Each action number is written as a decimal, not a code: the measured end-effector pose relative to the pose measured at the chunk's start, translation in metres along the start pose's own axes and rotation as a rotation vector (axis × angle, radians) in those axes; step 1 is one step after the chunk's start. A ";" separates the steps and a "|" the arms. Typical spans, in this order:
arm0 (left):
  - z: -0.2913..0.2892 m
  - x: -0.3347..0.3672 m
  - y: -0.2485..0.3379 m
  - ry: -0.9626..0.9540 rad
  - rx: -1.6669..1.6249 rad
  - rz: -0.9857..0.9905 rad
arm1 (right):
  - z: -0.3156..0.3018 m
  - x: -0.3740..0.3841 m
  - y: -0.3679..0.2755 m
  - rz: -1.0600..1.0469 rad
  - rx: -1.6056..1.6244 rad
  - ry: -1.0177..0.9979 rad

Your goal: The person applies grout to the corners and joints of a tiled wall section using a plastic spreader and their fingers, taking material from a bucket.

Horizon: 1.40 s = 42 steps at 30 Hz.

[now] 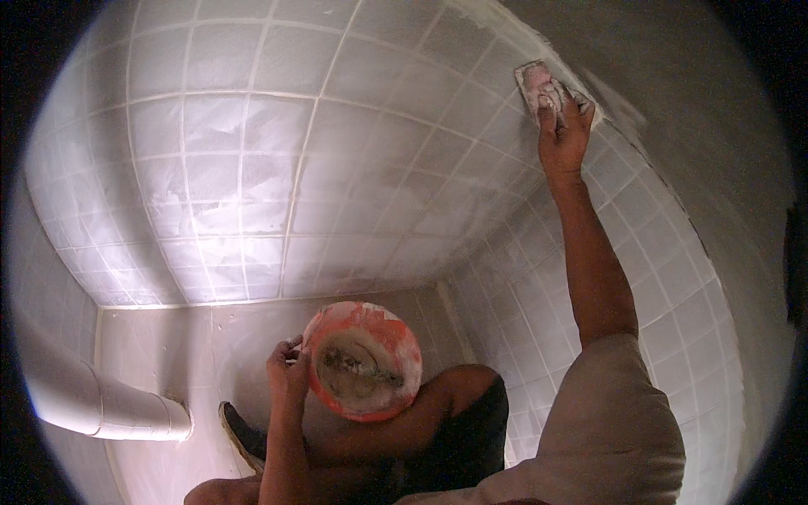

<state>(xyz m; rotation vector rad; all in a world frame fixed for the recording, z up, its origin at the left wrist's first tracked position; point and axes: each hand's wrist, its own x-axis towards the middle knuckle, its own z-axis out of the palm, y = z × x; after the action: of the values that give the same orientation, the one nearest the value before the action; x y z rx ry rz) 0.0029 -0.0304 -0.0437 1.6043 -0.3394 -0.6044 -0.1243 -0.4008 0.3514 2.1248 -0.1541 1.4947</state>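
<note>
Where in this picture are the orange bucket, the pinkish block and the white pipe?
Orange bucket point(362, 316): head view, on its inner wall.
Pinkish block point(534, 78): head view, on its uncovered end.
White pipe point(114, 410): head view, on its side.

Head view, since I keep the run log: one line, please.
left hand: at bucket rim | right hand: holding block | block: against tiled wall

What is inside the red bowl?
A greyish, paste-like mix lies inside the red bowl, which has pale smears. The mix covers the bottom, so that cannot be seen.
</note>
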 end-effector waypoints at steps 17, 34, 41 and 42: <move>0.001 -0.007 0.014 -0.031 -0.015 -0.062 | 0.028 0.035 -0.078 -0.045 0.062 0.111; 0.008 0.002 -0.016 -0.006 -0.003 -0.039 | 0.036 0.064 -0.118 -0.049 -0.081 0.131; 0.008 0.001 -0.015 -0.007 -0.077 0.002 | 0.042 0.078 -0.128 -0.092 0.019 0.155; 0.005 -0.001 -0.008 -0.008 -0.071 0.003 | 0.043 0.081 -0.133 -0.098 0.000 0.167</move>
<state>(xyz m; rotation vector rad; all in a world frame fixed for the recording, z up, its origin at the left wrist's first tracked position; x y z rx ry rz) -0.0017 -0.0326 -0.0517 1.5331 -0.3227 -0.6147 -0.0060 -0.2921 0.3661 1.9671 0.0107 1.6043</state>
